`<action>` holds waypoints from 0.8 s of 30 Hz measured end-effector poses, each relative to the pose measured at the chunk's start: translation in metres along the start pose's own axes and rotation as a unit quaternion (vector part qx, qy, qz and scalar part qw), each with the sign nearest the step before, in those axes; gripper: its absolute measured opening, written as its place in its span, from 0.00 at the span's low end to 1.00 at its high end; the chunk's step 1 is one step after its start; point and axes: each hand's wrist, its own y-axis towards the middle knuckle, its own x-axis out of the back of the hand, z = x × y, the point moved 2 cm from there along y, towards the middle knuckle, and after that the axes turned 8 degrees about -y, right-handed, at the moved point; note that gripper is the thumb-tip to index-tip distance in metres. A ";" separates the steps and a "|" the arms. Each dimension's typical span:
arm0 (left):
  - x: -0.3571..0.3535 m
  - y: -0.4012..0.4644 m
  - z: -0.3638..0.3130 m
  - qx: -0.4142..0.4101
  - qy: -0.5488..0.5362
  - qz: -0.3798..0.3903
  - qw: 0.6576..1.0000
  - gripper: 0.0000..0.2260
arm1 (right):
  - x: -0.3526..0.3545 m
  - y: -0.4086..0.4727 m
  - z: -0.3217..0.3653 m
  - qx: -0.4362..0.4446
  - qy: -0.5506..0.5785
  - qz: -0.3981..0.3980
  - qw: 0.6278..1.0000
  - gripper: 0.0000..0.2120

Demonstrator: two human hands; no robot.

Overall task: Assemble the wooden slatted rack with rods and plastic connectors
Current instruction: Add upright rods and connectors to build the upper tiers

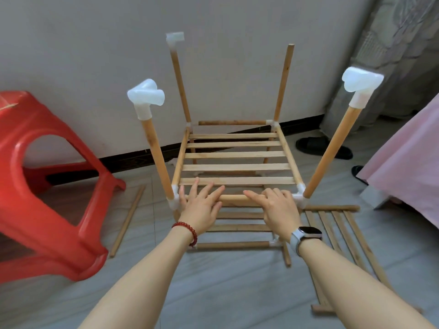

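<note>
A partly built wooden rack (235, 167) stands on the floor, with a slatted shelf at mid height and another below. Four upright rods rise from its corners. White plastic connectors top the near left rod (146, 95), the near right rod (361, 80) and the far left rod (175, 38); the far right rod (285, 79) ends bare. My left hand (202, 205) and my right hand (275, 207) both rest with spread fingers on the shelf's front rail (234, 198), not wrapped around it.
A red plastic stool (47, 186) stands at the left. A loose rod (128, 219) lies on the tiles beside it. A separate slatted panel (342, 236) lies flat at the right. Black slippers (320, 146) and a pink cloth (408, 167) are at the far right.
</note>
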 end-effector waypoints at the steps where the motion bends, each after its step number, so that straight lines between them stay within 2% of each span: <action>1: -0.001 0.004 -0.004 -0.001 0.000 0.008 1.000 0.21 | -0.001 0.000 -0.006 -0.002 0.003 -0.013 1.000 0.34; 4: -0.004 0.014 -0.011 0.001 0.007 0.030 1.000 0.23 | -0.003 0.001 -0.016 -0.012 0.006 -0.019 1.000 0.34; 6: -0.001 0.015 -0.011 0.005 0.011 0.056 0.998 0.26 | 0.002 0.004 -0.015 -0.020 0.006 0.020 1.000 0.33; 9: 0.010 0.007 -0.011 0.000 -0.009 0.087 0.996 0.27 | 0.009 0.007 -0.008 -0.045 0.017 0.121 0.991 0.28; 12: 0.039 -0.028 -0.014 -0.003 -0.082 0.067 0.994 0.24 | 0.038 0.011 0.008 -0.034 0.061 0.132 0.989 0.23; 13: 0.052 -0.043 -0.011 -0.005 -0.089 0.067 0.994 0.22 | 0.053 0.015 0.017 -0.010 0.085 0.133 0.987 0.21; 15: 0.077 -0.067 0.003 0.011 -0.065 0.095 0.993 0.19 | 0.082 0.025 0.041 0.050 0.134 0.184 0.972 0.18; 17: 0.105 -0.081 0.030 0.063 -0.016 0.115 0.991 0.17 | 0.103 0.040 0.076 0.112 0.155 0.252 0.949 0.16; 19: 0.130 -0.086 0.058 0.122 0.006 0.098 0.988 0.16 | 0.114 0.055 0.113 0.156 0.166 0.295 0.928 0.16; 21: 0.150 -0.088 0.092 0.155 -0.001 0.063 0.986 0.16 | 0.112 0.074 0.156 0.174 0.189 0.308 0.916 0.16; 24: 0.156 -0.076 0.138 0.168 -0.028 0.019 0.985 0.15 | 0.088 0.099 0.212 0.137 0.250 0.299 0.910 0.16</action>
